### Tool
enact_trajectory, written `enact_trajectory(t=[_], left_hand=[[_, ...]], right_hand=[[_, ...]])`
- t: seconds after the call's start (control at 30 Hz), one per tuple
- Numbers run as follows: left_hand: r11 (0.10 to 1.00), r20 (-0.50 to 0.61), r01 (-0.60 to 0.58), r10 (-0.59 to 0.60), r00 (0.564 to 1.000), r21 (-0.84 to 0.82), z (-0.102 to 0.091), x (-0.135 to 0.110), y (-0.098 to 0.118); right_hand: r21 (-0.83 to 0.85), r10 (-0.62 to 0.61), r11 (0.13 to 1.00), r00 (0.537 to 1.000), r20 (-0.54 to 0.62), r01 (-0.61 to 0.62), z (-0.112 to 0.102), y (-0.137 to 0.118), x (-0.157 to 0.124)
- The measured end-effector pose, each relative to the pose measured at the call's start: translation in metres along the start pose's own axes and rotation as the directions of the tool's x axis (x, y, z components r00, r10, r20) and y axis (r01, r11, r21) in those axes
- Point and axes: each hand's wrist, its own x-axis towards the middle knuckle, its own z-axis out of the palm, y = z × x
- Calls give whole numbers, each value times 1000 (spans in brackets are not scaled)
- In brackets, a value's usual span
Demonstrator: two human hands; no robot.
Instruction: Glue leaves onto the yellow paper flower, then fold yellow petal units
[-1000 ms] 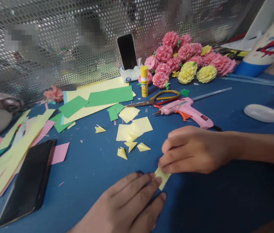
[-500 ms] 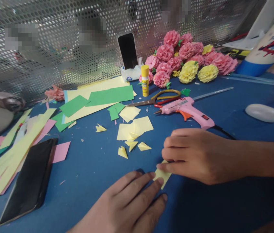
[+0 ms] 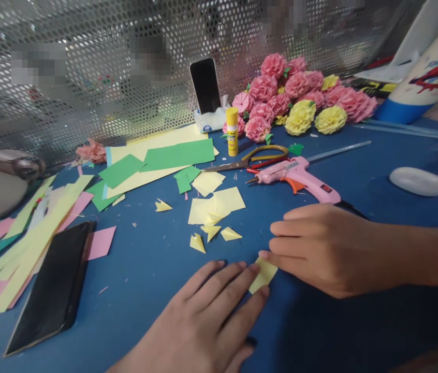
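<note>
A small folded yellow paper piece [image 3: 264, 273] lies on the blue table [image 3: 157, 264] between my hands. My left hand [image 3: 207, 321] rests flat, its fingertips pressed on the paper's left edge. My right hand [image 3: 323, 248] lies on its side with the fingers together, their tips pressed on the paper's upper right edge. Just beyond are three folded yellow paper points [image 3: 211, 235] and yellow paper squares [image 3: 215, 204].
A pink glue gun [image 3: 300, 176], scissors [image 3: 242, 160], a glue stick [image 3: 232, 131] and a clear glue rod [image 3: 339, 150] lie behind. Pink and yellow paper flowers [image 3: 296, 96] and a propped phone [image 3: 205, 85] stand by the perforated metal wall. Paper sheets [image 3: 157, 158] and a black wallet [image 3: 50, 287] lie left; a white oval object [image 3: 418, 181] right.
The yellow piece has been flattened and turned a little; my right hand's fingers slid right along it, and my left hand shifted forward over its left edge.
</note>
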Motion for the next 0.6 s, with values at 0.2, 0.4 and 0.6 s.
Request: enact_trajectory(t=[0.2, 0.4, 0.6], left_hand=[[1000, -34, 10, -10, 999, 2, -1, -2, 2], [999, -193, 12, -18, 981, -33, 5, -6, 4], [998, -67, 53, -55, 996, -35, -3, -1, 2]], right_hand=[[26, -31, 999, 996, -84, 33, 10, 7, -1], [80, 41, 996, 992, -120, -32, 17, 5, 4], [226, 98, 971, 994, -48, -84, 22, 9, 6]])
